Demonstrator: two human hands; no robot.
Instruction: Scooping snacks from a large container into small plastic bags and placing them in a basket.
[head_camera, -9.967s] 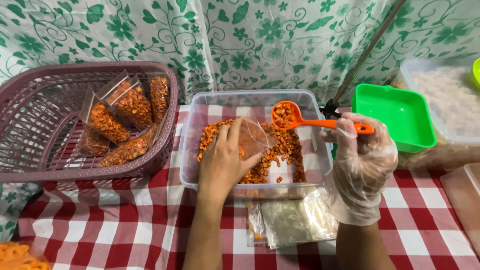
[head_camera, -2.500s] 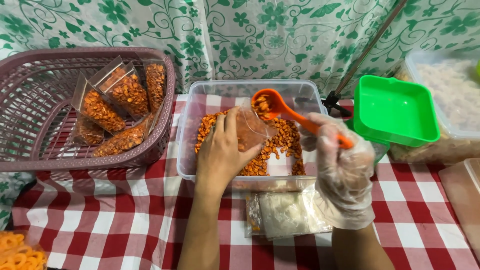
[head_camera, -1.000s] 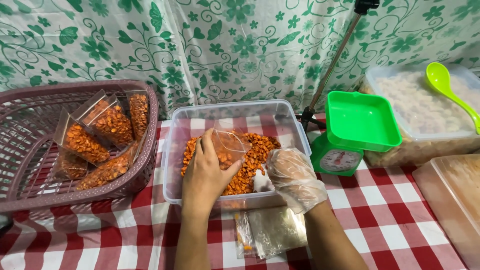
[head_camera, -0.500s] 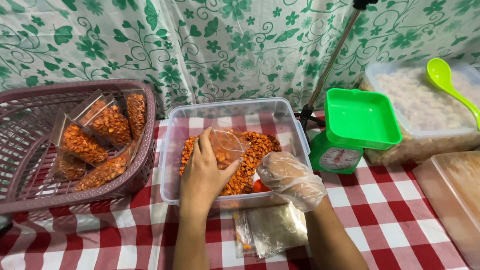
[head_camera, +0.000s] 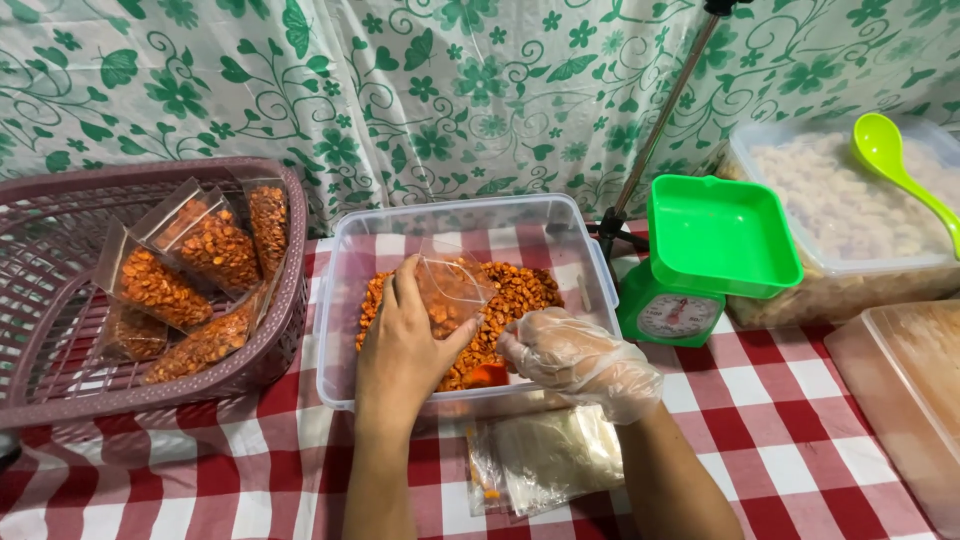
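Left hand (head_camera: 405, 345), bare, fingers pinched around a small clear bag (head_camera: 450, 295) partly filled with orange snack pieces; right hand (head_camera: 575, 358), in a clear plastic glove, fingers curled shut over an orange scoop (head_camera: 486, 375) just below the bag; both inside the clear plastic tub (head_camera: 345, 300) of orange snacks; empty bags (head_camera: 550, 455) near the wrists; filled packets in the purple basket (head_camera: 290, 260) left; green scale (head_camera: 700, 260) right.

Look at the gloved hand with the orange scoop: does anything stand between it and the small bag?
Nothing visible does. The right hand with the orange scoop sits just beside the small bag the left hand holds.
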